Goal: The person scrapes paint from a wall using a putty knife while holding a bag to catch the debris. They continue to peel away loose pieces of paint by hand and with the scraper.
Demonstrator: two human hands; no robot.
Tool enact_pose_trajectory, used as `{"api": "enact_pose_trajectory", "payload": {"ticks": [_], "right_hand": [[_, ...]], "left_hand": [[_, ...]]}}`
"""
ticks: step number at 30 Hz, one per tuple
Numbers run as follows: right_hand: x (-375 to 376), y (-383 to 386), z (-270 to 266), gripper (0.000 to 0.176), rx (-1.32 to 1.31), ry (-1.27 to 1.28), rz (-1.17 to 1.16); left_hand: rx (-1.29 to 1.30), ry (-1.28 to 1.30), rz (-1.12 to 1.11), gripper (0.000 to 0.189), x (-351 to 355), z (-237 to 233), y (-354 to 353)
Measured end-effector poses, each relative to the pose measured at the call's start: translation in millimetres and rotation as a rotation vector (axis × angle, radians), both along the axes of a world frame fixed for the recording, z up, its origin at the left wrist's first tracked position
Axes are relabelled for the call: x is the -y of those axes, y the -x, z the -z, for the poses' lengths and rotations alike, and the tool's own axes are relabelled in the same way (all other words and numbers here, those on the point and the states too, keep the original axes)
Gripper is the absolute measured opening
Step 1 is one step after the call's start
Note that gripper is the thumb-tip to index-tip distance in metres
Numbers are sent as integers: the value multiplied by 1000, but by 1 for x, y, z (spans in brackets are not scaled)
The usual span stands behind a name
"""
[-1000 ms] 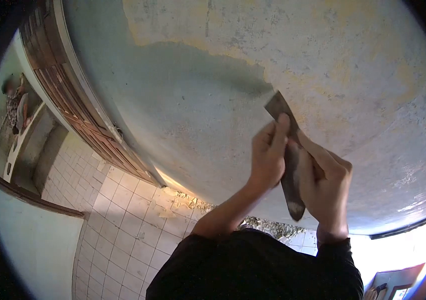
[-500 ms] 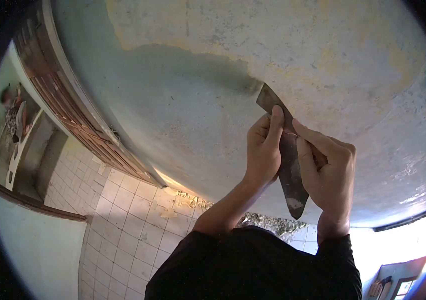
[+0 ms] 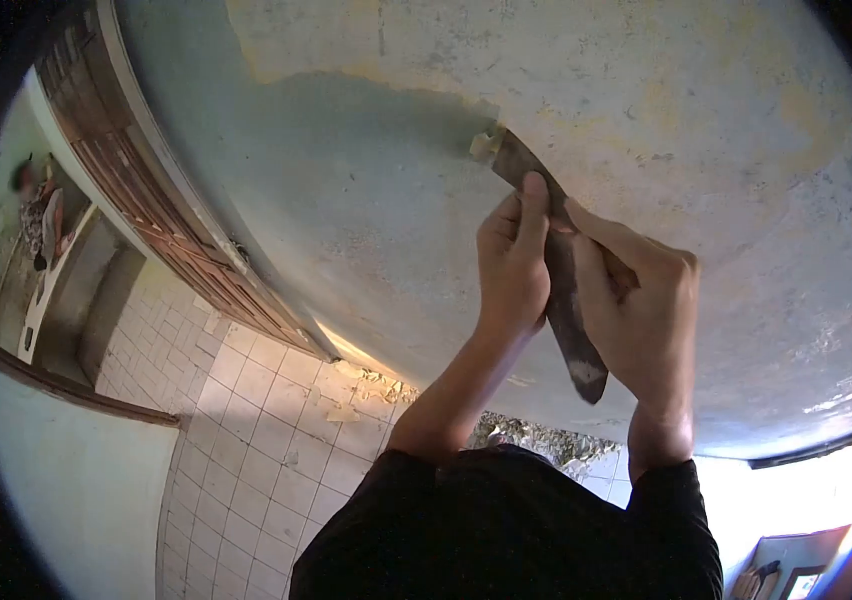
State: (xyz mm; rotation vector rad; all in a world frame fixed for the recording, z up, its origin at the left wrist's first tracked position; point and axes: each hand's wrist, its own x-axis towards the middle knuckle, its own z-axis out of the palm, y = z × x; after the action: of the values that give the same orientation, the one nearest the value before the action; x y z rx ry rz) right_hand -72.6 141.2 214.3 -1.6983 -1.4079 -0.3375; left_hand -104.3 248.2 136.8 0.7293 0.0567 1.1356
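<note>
Rusty scraper gripped tight by left hand and right hand; blade tip on pale-blue wall, paint flake at edge.

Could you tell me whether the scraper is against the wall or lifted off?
Against the wall: the scraper, gripped by left hand and right hand, has its tip at the paint edge under a pale flake.
</note>
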Motion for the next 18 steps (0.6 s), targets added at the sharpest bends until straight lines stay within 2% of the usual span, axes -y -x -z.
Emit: {"api": "enact_pose_trajectory", "payload": {"ticks": [4,7,10,13,16,18], "right_hand": [[-6,-2,-3,24,64,31,-44],[-5,0,-10,24,29,-34,-23],[-10,3,-13,24,67,2,11],[-8,6,-14,24,79,-33,-47],[-7,7,-11,23,45,-5,29],[-17,3,-13,24,104,-22,-45]], "left_hand": [[39,3,-24,41,-5,-6,4],[-10,-93,-44,42,-1,-6,0],[-12,-26,-80,43,-14,-17,6],[13,-19,-13,43,-1,-18,9],[-9,-47,-65,44,-7,-20,7],[-6,-46,-34,44,-3,-17,7]]}}
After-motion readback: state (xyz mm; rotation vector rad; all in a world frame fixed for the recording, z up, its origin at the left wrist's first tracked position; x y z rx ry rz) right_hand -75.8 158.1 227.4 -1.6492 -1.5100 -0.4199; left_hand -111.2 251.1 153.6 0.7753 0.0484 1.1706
